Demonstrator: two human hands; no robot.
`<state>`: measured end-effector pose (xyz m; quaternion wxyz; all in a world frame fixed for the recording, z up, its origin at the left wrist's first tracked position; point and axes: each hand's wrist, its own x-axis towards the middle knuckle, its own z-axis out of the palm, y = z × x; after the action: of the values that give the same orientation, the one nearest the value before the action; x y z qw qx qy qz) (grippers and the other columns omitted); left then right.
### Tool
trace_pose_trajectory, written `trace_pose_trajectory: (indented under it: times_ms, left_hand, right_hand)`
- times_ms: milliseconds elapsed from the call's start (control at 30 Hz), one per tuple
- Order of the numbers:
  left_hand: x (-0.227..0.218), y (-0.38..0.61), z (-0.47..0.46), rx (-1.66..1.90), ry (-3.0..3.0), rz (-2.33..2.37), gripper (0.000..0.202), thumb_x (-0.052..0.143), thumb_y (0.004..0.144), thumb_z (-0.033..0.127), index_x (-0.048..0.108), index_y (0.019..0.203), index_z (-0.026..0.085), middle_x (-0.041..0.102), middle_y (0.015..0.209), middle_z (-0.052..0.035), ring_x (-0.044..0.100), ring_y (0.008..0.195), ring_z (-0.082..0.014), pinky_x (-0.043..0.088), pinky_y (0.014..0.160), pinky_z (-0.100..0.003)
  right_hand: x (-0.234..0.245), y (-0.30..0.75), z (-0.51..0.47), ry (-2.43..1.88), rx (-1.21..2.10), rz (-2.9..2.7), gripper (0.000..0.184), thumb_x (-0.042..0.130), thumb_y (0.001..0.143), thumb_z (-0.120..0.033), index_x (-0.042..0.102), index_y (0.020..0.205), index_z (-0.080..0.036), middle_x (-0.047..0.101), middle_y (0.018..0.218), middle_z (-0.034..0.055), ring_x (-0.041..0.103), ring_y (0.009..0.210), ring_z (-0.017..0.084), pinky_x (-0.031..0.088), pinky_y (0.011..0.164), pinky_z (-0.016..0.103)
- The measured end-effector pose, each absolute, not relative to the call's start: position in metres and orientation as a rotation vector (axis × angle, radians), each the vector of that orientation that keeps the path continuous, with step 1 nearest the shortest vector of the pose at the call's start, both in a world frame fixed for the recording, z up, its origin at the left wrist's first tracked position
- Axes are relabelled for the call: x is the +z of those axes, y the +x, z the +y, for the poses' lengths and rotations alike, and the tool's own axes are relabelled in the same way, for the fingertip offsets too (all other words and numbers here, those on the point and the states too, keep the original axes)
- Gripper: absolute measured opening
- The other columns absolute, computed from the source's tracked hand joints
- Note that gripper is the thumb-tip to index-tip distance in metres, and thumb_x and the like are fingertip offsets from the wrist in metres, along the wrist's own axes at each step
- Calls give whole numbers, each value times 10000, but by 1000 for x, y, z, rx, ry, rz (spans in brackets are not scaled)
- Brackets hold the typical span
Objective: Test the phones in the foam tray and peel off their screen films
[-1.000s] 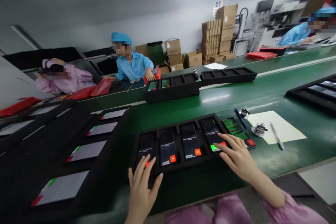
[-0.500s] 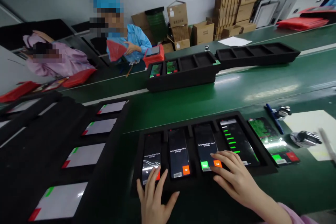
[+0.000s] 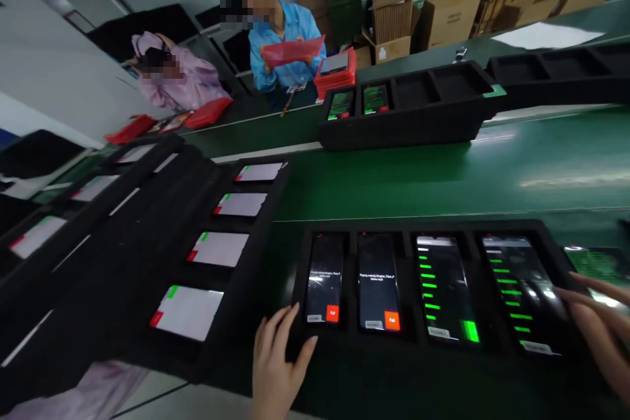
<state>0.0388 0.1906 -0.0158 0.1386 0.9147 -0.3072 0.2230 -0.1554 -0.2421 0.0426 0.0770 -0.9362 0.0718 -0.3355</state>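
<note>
A black foam tray (image 3: 352, 348) in front of me holds several smartphones in its slots. The first phone (image 3: 325, 282) and second phone (image 3: 378, 285) show white text and a red "Fail" button. Green bars fill the screens of the third phone (image 3: 445, 292) and fourth phone (image 3: 522, 295). My left hand (image 3: 278, 361) is at the tray's left front corner, fingers apart and nothing in it. At the right edge, my right hand (image 3: 600, 321) has its fingers stretched out beside the fourth phone; whether they touch it I cannot tell. Another phone (image 3: 593, 262) lies partly behind that hand.
To the left, a black foam tray (image 3: 268, 210) carries several white-screened phones. Across the green table (image 3: 394, 180) stands another foam tray (image 3: 403, 121) with two phones. Beyond sits a co-worker in blue (image 3: 290, 29) holding a red sleeve, and a person in pink (image 3: 191, 82).
My view has turned left. My right hand has moved from the third phone to beyond the fourth. My left hand has left the first phone. The third phone's text has given way to green bars.
</note>
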Motion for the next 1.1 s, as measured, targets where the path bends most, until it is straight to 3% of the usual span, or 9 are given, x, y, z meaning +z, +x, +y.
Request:
trace_pose_trajectory:
  times_ms: [167,500,933,1100]
  left_hand:
    - [-14,26,187,579,2695,-910,433,478,1021,436,540,1407,248,682,1216,-92,664,1098,-253,520,982,-441]
    - [-8,20,180,504,2682,-866,386,505,1016,471,619,1307,245,673,1266,-106,679,1107,-245,607,866,-374]
    - [-5,13,175,509,2698,-844,403,460,1032,479,574,1310,210,676,1289,-132,676,1140,-263,581,933,-437]
    - [-7,9,177,460,2848,-871,392,469,1013,456,616,1344,304,623,1347,-116,638,1163,-289,481,1060,-543]
  right_hand:
    - [37,-149,-256,-2775,-1007,322,201,477,1046,-401,654,1038,-308,695,1068,122,645,809,268,465,753,473]
    - [32,-139,-228,-2849,-989,148,191,498,1020,-341,658,997,-240,708,1010,110,688,853,282,514,752,444]
    - [35,-139,-226,-2905,-1030,71,179,494,1025,-305,636,964,-215,704,995,131,691,816,282,524,707,425]
    - [34,-139,-225,-2876,-1023,137,152,512,1023,-290,645,979,-231,710,1004,103,698,827,262,531,719,404]
